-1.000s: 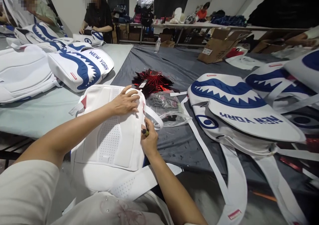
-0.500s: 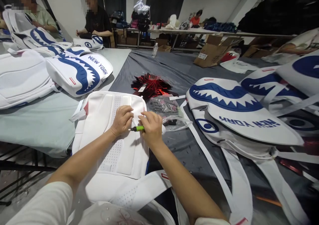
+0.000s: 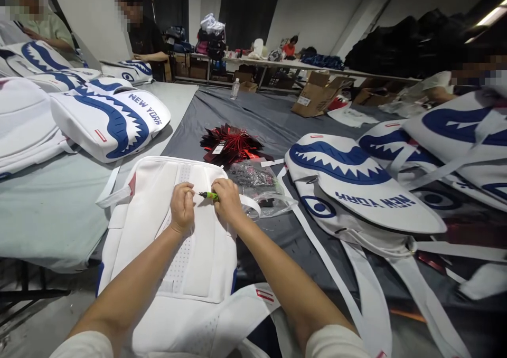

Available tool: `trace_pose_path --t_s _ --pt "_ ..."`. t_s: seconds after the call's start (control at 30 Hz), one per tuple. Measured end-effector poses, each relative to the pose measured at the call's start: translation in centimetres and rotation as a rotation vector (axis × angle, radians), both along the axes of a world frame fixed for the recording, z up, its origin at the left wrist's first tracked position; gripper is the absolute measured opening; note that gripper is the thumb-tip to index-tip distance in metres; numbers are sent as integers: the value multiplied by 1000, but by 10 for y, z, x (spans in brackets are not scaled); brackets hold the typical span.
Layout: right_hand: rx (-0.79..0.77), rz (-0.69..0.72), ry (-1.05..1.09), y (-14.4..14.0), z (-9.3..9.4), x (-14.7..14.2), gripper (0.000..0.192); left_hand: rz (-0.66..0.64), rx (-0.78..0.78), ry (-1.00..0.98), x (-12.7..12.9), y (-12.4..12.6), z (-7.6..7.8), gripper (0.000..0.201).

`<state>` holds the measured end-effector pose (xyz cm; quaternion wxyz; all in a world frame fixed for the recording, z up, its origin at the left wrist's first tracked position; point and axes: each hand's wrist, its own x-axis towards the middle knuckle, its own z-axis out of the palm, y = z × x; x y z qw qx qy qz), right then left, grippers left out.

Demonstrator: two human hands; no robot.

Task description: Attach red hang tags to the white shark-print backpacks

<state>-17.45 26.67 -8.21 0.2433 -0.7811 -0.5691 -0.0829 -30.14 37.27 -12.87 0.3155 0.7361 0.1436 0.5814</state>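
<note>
A white backpack (image 3: 200,265) lies in front of me with its padded, dotted back panel facing up. Over its upper part, my right hand (image 3: 228,199) is closed around a slim green tool (image 3: 209,195) with a black collar and a thin tip pointing left. My left hand (image 3: 182,210) is pinched just beside that tip; whatever sits between its fingers is too small to make out. A white shoulder strap (image 3: 241,308) with a red-outlined label curves across the backpack's near end. Beyond the backpack's top edge is a pile of black and red tags (image 3: 232,144).
A clear plastic bag (image 3: 273,199) lies right of my right hand. Shark-mouth backpacks are piled at right (image 3: 340,162) and left (image 3: 114,118). Farther back stand a bottle (image 3: 235,89) and a cardboard box (image 3: 317,94). Several people are around the tables.
My view has shifted, so the surroundings sit farther left. My left hand has turned more upright, and its pinched fingers are now level with the tool's tip. The tool stays in my right hand.
</note>
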Motion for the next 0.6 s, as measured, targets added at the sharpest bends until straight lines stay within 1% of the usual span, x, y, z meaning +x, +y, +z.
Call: trace_pose_path --t_s 0.07,0.13,0.23,0.33,0.43,0.53,0.6 --pt "-15 31 32 2 2 4 27 8 -41 -17 0 -1 0 22" --pt "-44 48 27 2 3 9 26 13 -48 -15 0 -2 2 22" --pt "-77 47 -68 1 3 15 23 13 -6 -10 0 -3 5 20" --pt "-33 66 -200 7 4 19 21 21 3 -17 0 -4 7 19" --pt "39 59 -272 30 9 22 15 27 11 -9 0 -3 6 20" --pt "76 2 -246 58 17 24 20 37 65 12 3 1 5 20" --pt "94 -28 -210 67 23 24 19 43 104 40 4 3 6 21"
